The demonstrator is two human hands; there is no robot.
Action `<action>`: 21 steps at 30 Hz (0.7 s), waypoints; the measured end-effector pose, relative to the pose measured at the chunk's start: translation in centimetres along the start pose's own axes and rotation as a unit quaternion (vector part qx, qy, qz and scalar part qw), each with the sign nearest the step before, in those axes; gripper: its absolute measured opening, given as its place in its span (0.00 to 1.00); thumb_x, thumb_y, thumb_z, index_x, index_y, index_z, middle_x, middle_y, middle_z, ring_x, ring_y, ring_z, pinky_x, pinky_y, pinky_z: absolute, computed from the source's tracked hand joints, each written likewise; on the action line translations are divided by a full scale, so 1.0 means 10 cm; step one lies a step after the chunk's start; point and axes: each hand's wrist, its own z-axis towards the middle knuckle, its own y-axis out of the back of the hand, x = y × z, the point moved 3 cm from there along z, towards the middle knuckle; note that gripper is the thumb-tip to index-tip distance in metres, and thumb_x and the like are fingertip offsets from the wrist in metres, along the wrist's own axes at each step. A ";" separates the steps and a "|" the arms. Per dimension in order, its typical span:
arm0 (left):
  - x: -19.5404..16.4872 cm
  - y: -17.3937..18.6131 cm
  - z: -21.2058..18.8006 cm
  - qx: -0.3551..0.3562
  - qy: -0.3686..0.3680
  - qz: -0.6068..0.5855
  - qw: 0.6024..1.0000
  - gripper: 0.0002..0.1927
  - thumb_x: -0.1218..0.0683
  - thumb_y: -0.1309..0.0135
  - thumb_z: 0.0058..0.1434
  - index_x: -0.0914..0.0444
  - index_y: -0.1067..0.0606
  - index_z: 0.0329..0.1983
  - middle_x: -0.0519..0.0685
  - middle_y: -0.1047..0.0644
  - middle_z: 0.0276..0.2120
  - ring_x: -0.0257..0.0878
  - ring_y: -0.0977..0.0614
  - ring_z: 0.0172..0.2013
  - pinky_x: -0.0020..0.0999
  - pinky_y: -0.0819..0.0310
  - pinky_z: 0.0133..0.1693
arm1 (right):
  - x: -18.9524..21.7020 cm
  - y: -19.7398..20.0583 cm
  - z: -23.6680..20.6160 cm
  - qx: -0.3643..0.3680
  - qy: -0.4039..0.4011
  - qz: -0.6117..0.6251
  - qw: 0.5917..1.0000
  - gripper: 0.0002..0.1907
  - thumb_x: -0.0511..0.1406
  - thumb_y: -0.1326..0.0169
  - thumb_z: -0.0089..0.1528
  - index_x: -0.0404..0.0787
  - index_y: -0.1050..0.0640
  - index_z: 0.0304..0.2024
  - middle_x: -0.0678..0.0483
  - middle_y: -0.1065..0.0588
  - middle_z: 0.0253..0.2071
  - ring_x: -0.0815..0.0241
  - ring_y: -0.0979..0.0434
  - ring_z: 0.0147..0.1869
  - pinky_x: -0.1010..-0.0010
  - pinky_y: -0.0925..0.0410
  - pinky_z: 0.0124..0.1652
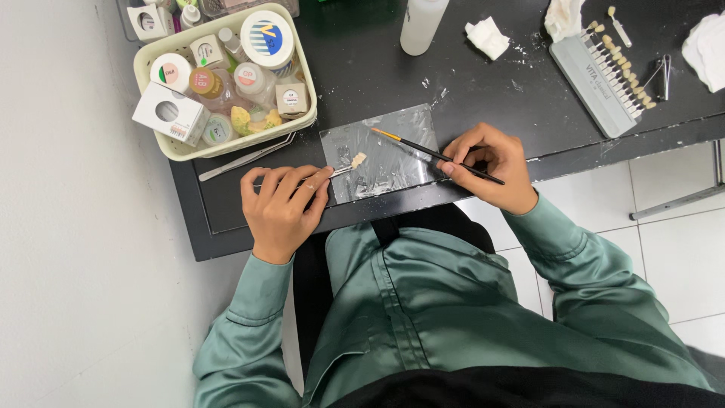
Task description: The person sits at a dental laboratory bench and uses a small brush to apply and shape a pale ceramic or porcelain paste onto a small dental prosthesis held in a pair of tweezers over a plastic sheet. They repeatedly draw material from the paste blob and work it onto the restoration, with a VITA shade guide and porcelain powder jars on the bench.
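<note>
My left hand (283,204) rests on the black table's front edge, pinching a thin metal tool (340,171) whose tip holds a small cream tooth-shaped piece (358,159) over a clear glass slab (385,155). My right hand (487,166) grips a slim black brush (438,155) with an orange ferrule. The brush tip points left and lies on the slab's upper part, a little right of the piece. White smears mark the slab.
A cream basket (302,91) of small jars and boxes stands at the back left, with long metal tweezers (245,157) lying in front of it. Behind are a white bottle (421,24), tissue wads (487,36), and a grey tooth shade guide (604,72) at right.
</note>
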 end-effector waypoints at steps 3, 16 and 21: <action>0.00 0.00 0.00 -0.001 -0.001 0.003 1.000 0.09 0.55 0.34 0.63 0.52 0.17 0.46 0.36 0.20 0.40 0.36 0.22 0.40 0.40 0.36 0.52 | 0.00 0.01 0.00 -0.001 0.001 -0.008 1.000 0.10 0.25 0.40 0.64 0.37 0.29 0.38 0.48 0.21 0.41 0.67 0.18 0.44 0.79 0.27 0.38; 0.00 0.00 0.00 -0.004 0.001 0.005 1.000 0.09 0.56 0.34 0.63 0.52 0.17 0.46 0.36 0.20 0.41 0.35 0.21 0.40 0.40 0.36 0.52 | -0.01 0.00 0.02 0.000 0.002 -0.011 1.000 0.10 0.25 0.39 0.64 0.36 0.29 0.38 0.48 0.21 0.41 0.67 0.19 0.43 0.79 0.27 0.37; -0.01 0.01 0.00 -0.003 0.002 0.002 1.000 0.08 0.56 0.34 0.63 0.52 0.17 0.45 0.36 0.20 0.41 0.35 0.22 0.40 0.40 0.36 0.52 | -0.01 0.00 0.02 0.000 0.002 -0.008 1.000 0.10 0.25 0.39 0.64 0.36 0.29 0.38 0.48 0.21 0.41 0.67 0.19 0.44 0.79 0.26 0.38</action>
